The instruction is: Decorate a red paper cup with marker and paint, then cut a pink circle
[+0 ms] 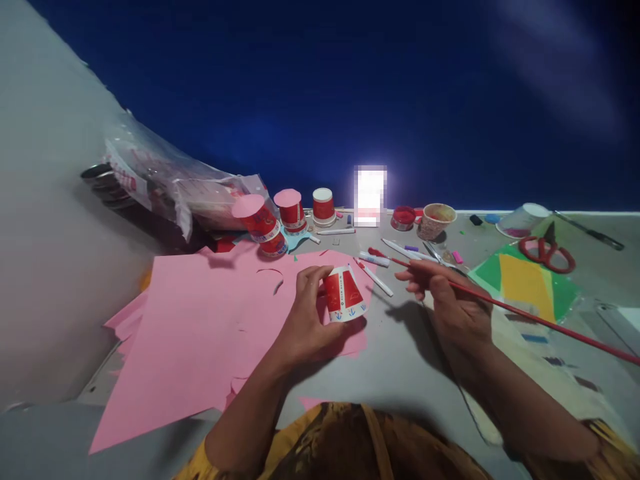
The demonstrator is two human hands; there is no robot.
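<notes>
My left hand [306, 320] is closed round a small paper cup [344, 295], which is red and white with blue marks along its wide rim. The cup is upside down and slightly tilted above the table. In my right hand [457, 307] is a long red-handled paintbrush [530, 312], its red-coated tip pointing left toward the cup but apart from it. A round tub of red paint [403, 218] sits open beyond the brush. Beside the tub is a paint-stained paper cup [437, 222]. Large pink paper [200, 333] lies under and left of my left hand.
Several red cups [291, 212] stand at the back left, some with pink tops, near a clear plastic bag [190, 187]. Markers [374, 277] lie mid-table. Red-handled scissors [547, 255] rest on green and yellow sheets [527, 287] at right. A blue wall [300, 87] rises behind.
</notes>
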